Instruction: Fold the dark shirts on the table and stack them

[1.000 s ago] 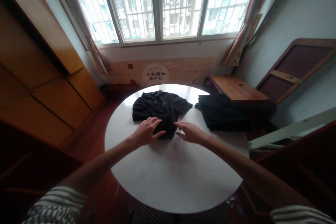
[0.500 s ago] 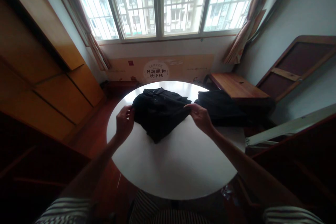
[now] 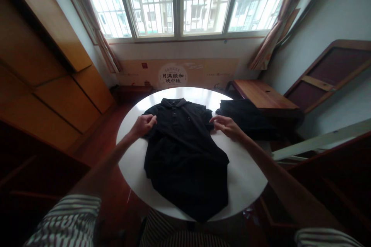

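Observation:
A black polo shirt (image 3: 185,154) lies spread on the round white table (image 3: 130,162), collar towards the window and hem at the near edge. Its lower part is rumpled and skewed to the right. My left hand (image 3: 145,124) is over the sleeve on the left side, its fingers curled together, with no cloth visibly pinched. Beside the opposite sleeve is my right hand (image 3: 227,126), thumb and forefinger slightly apart at the sleeve's edge. Whether those fingertips touch the fabric is unclear.
A pile of folded black clothes (image 3: 246,117) lies at the table's right side. Beyond it stands a wooden desk (image 3: 266,92). Orange cabinets (image 3: 58,104) line the left wall, and a barred window (image 3: 199,4) is ahead.
The bunched shirt has opened out, its lower part now reaching towards me to the near table edge. My left hand has moved inward over the shirt; my right hand shifted slightly right.

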A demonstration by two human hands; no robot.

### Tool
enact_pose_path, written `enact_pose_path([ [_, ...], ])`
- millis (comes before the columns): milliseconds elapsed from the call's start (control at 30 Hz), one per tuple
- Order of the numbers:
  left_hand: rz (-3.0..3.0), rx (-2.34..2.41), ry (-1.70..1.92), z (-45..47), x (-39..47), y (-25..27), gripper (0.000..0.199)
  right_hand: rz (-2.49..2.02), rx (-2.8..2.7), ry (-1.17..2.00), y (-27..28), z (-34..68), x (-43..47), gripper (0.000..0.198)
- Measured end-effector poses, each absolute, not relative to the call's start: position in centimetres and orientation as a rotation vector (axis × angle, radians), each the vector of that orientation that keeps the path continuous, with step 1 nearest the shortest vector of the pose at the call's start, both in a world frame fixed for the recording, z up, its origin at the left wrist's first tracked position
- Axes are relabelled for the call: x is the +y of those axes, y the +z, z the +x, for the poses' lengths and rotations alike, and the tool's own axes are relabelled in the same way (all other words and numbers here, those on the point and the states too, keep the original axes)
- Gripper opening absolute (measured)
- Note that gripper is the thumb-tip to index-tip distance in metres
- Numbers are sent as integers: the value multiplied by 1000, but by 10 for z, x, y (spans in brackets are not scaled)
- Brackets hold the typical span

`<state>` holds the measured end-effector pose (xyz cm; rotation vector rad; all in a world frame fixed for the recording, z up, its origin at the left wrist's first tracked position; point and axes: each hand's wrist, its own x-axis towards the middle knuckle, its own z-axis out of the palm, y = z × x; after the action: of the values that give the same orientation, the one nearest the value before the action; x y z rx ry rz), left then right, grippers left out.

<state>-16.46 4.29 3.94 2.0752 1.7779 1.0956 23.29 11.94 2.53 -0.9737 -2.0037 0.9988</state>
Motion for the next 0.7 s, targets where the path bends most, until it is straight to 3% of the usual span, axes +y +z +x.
enact_pose_path([
  [67, 2245, 1725, 924, -145, 80, 29, 33, -1235, -2153, 662, 28, 215, 148, 25],
  [133, 2337, 1738, 700, -127, 113, 18, 35, -1503, -2233, 440, 30, 199, 174, 34],
  [233, 2218, 1937, 297, -112, 151, 0, 57, -1732, -2232, 397, 28, 182, 207, 59],
  [300, 2105, 2036, 136, -109, 166, -12, 71, -1776, -2221, 439, 25, 176, 223, 60],
  [433, 2103, 2066, 109, -113, 185, -30, 73, -1749, -2217, 505, 28, 171, 245, 37],
  [700, 2105, 2027, 118, -114, 226, -29, 62, -1473, -1986, 67, 70, 186, 268, 37],
])
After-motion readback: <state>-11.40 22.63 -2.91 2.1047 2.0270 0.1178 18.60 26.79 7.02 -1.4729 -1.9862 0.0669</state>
